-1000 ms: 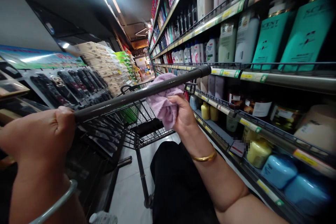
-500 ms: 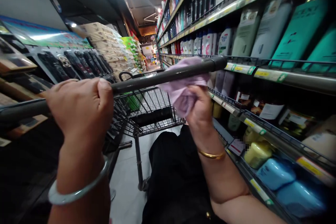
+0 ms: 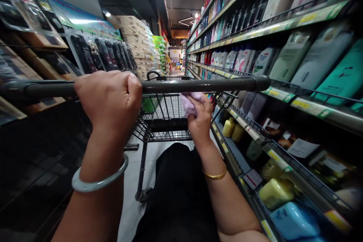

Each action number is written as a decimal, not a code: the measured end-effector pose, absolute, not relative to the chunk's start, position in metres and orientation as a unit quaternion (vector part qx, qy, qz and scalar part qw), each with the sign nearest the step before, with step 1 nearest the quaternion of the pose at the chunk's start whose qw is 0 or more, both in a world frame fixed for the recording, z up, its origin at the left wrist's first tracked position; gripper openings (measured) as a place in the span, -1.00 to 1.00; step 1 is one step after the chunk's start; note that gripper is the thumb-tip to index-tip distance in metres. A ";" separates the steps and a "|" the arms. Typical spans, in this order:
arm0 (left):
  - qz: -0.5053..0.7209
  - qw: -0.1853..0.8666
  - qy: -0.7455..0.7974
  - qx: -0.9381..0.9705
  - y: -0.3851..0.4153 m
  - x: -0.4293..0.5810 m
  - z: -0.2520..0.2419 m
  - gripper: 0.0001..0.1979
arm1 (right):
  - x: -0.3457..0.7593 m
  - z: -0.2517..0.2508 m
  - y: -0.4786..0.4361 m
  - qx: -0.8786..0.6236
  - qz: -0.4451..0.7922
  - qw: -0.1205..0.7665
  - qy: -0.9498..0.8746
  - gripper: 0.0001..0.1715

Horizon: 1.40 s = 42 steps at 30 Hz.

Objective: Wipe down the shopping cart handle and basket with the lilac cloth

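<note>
My left hand [image 3: 109, 98] is wrapped in a fist round the dark handle bar [image 3: 227, 84] of a wire shopping cart [image 3: 164, 121]; a pale bangle sits on that wrist. My right hand [image 3: 200, 119] holds a pink cloth [image 3: 188, 103] bunched against the underside of the bar, right of the middle. A gold bangle is on the right wrist. The cart basket stretches ahead down a shop aisle, with something green inside it.
Shelves [image 3: 283, 94] of bottles and refill pouches line the right side, close to the cart. Hanging black goods [image 3: 107, 55] and stacked boxes [image 3: 136, 41] fill the left side. A narrow pale floor [image 3: 130, 196] runs between them toward a lit far end.
The handle bar has levelled out from a slant. My left hand slid right along it toward the middle. The cloth hand moved left and under the bar.
</note>
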<state>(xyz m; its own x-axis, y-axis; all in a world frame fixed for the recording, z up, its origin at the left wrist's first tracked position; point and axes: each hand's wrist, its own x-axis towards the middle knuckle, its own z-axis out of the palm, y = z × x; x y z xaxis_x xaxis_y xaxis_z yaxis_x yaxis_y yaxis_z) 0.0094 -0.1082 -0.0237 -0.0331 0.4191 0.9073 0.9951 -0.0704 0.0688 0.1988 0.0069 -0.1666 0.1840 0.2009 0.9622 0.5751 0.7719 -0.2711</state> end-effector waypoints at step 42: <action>-0.458 0.372 -0.524 -0.614 -0.134 0.051 -0.035 -0.63 | 0.126 -0.174 -0.029 -0.218 -0.031 0.727 -0.651 -0.50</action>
<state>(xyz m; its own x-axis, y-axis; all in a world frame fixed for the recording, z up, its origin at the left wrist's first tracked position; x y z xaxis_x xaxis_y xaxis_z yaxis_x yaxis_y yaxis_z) 0.0509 -0.1342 -0.0354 0.0303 0.3023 0.9527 0.9846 -0.1733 0.0237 0.1265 -0.0286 -0.1744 0.1512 0.2379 0.9595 0.3283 0.9034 -0.2757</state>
